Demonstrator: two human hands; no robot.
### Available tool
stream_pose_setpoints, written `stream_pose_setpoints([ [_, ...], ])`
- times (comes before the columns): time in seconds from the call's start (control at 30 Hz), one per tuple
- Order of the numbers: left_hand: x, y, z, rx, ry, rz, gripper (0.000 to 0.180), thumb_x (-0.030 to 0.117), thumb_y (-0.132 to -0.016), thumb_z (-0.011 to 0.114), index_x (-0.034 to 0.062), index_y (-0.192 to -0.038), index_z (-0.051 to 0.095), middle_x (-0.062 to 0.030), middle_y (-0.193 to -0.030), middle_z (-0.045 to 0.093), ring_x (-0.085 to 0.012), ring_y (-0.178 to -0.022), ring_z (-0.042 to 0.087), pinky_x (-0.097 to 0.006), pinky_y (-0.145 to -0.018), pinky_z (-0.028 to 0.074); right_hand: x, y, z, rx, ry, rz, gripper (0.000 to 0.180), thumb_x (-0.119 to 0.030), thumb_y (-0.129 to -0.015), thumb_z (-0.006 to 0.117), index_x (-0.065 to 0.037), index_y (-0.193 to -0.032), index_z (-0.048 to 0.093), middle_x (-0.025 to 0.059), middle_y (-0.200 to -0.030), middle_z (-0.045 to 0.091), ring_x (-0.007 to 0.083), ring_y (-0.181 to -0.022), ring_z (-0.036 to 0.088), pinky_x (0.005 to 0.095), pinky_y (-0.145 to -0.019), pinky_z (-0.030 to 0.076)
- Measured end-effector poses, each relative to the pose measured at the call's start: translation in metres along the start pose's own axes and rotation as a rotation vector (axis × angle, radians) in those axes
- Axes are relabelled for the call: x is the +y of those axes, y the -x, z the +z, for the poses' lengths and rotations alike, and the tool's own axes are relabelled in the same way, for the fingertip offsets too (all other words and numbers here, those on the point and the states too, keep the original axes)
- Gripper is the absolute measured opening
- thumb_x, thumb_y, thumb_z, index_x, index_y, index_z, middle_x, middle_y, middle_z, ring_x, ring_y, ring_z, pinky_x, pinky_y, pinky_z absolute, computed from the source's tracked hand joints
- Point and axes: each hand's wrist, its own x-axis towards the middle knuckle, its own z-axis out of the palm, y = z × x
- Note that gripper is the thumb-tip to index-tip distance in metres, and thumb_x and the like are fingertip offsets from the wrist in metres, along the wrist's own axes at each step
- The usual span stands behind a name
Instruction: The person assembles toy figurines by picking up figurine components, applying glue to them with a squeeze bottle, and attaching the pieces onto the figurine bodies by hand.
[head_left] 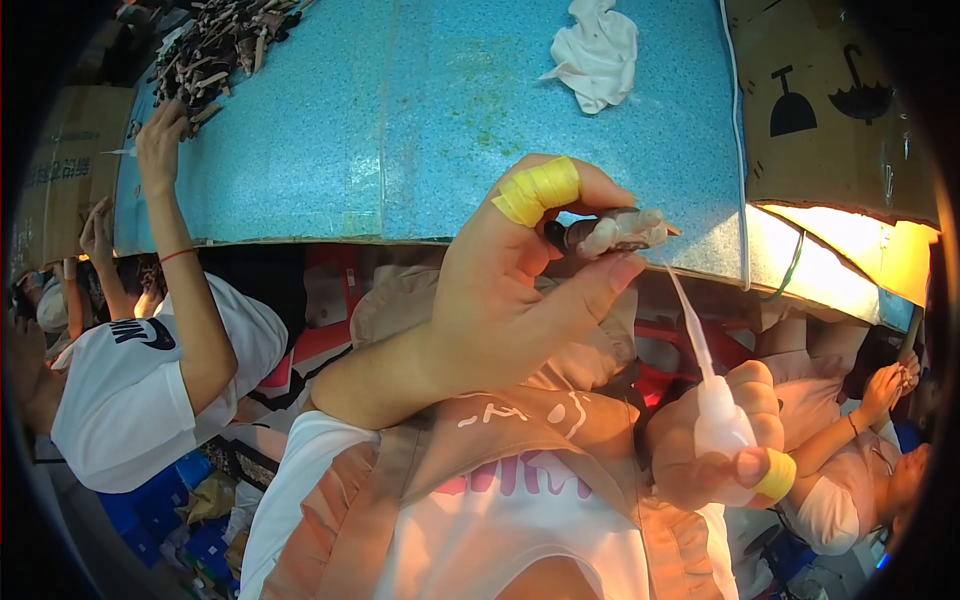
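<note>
My left hand (500, 300) is raised in the middle of the view, its forefinger wrapped in yellow tape. It pinches a small dark piece with a whitish coating (612, 232) between thumb and forefinger. My right hand (715, 445), lower right, grips a white squeeze bottle (722, 425), with yellow tape on its thumb. The bottle's long thin nozzle (690, 325) points up toward the small piece, and its tip ends just below it. A blue speckled table (400, 130) lies behind both hands.
A crumpled white cloth (598, 50) lies on the table. A heap of dark brown pieces (215, 45) sits at the far left corner, where a co-worker's hand (160, 140) reaches. A cardboard box (840, 100) stands right. Another person (880, 470) sits at the lower right.
</note>
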Motion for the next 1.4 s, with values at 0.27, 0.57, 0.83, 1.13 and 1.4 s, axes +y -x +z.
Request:
stream_pose_setpoints([
  [0.27, -0.001, -0.003, 0.008, 0.106, 0.044, -0.037, 0.036, -0.008, -0.079, 0.054, 0.0001, -0.113, 0.042, -0.0104, -0.106, 0.048, -0.0189, -0.099, 0.053, -0.035, -0.081, 0.051, 0.04, -0.035, -0.016, 0.064, 0.05, 0.746, 0.023, -0.005, -0.075, 0.062, 0.001, -0.096, 0.058, 0.0062, -0.082, 0.055, 0.0157, -0.068, 0.052, 0.0257, -0.06, 0.044],
  [0.57, 0.002, 0.004, 0.01, 0.257, 0.021, -0.147, 0.041, -0.002, -0.078, 0.059, 0.0035, -0.115, 0.042, -0.0099, -0.105, 0.051, -0.0213, -0.091, 0.057, -0.034, -0.073, 0.053, 0.098, -0.045, -0.003, -0.251, 0.538, 0.38, 0.039, -0.009, -0.069, 0.067, -0.001, -0.104, 0.051, 0.0165, -0.089, 0.055, 0.0304, -0.08, 0.055, 0.0349, -0.069, 0.043],
  [0.83, 0.0, -0.008, 0.006, 0.313, 0.015, -0.152, 0.04, 0.004, -0.08, 0.06, 0.0029, -0.116, 0.042, -0.0087, -0.102, 0.054, -0.02, -0.089, 0.057, -0.032, -0.069, 0.054, 0.068, -0.052, -0.051, 0.07, 0.686, -0.107, 0.031, -0.006, -0.07, 0.067, 0.001, -0.098, 0.054, 0.0146, -0.091, 0.058, 0.0293, -0.086, 0.056, 0.0348, -0.076, 0.044],
  [1.13, -0.002, -0.006, 0.021, 0.219, 0.049, -0.161, 0.04, 0.007, -0.08, 0.061, 0.0035, -0.116, 0.043, -0.0086, -0.097, 0.055, -0.0192, -0.086, 0.057, -0.031, -0.066, 0.052, 0.146, -0.11, -0.138, -0.115, 1.31, 0.361, 0.015, -0.021, -0.075, 0.06, -0.009, -0.084, 0.063, 0.011, -0.08, 0.061, 0.03, -0.075, 0.058, 0.0405, -0.069, 0.046],
  [1.4, 0.004, 0.006, 0.017, 0.167, 0.092, -0.197, 0.04, 0.008, -0.08, 0.061, 0.0014, -0.116, 0.043, -0.0104, -0.096, 0.055, -0.0179, -0.081, 0.056, -0.028, -0.064, 0.049, 0.12, -0.096, -0.138, -0.002, 0.5, 0.741, 0.024, -0.018, -0.082, 0.054, 0.001, -0.096, 0.057, 0.0094, -0.077, 0.063, 0.0158, -0.075, 0.061, 0.0254, -0.066, 0.045],
])
